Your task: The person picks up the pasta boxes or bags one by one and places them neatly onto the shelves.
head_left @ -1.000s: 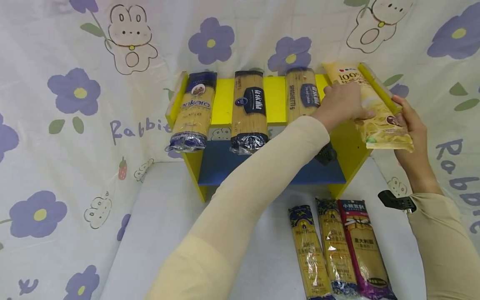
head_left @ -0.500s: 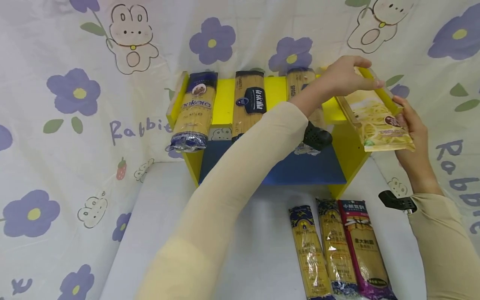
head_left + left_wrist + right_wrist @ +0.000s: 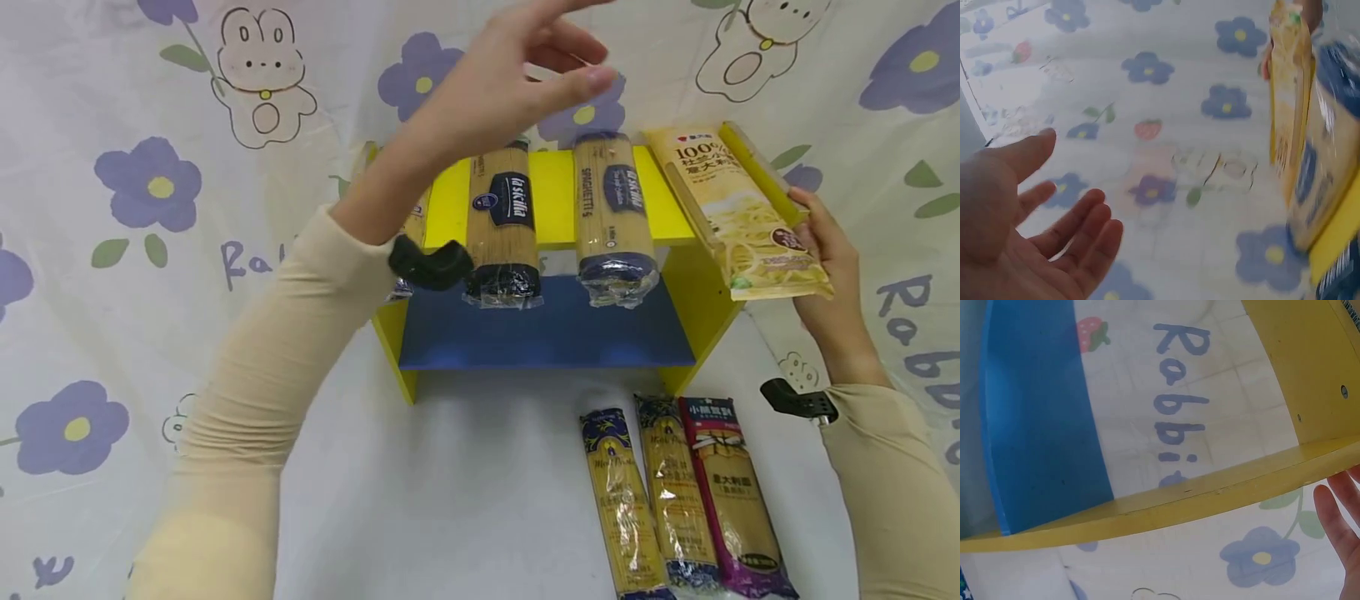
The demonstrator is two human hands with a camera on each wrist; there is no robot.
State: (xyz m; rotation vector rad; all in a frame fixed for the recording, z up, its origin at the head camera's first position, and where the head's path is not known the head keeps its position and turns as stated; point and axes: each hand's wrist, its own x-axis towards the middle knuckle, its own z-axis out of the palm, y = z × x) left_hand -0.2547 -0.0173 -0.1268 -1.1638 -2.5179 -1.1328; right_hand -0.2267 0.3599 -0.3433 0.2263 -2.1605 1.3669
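My left hand is raised above the shelf rack in the head view, fingers spread and loosely bent, holding nothing. In the left wrist view the same hand is apart from the packs. A pale yellow pasta pack lies in the rightmost top slot, its lower end jutting past the front. My right hand is against the outer right side of the yellow rack, partly behind this pack. In the right wrist view its fingers lie extended at the yellow side panel.
Two la sicilia spaghetti packs lie on the top. An ankara pack is mostly hidden behind my left forearm. Below is a blue shelf. Several pasta packs lie on the white table at front right.
My left hand has let go of the yellow pasta pack's upper area and moved up and left, away from the rack. The pack lies in its slot; my right hand stays in place.
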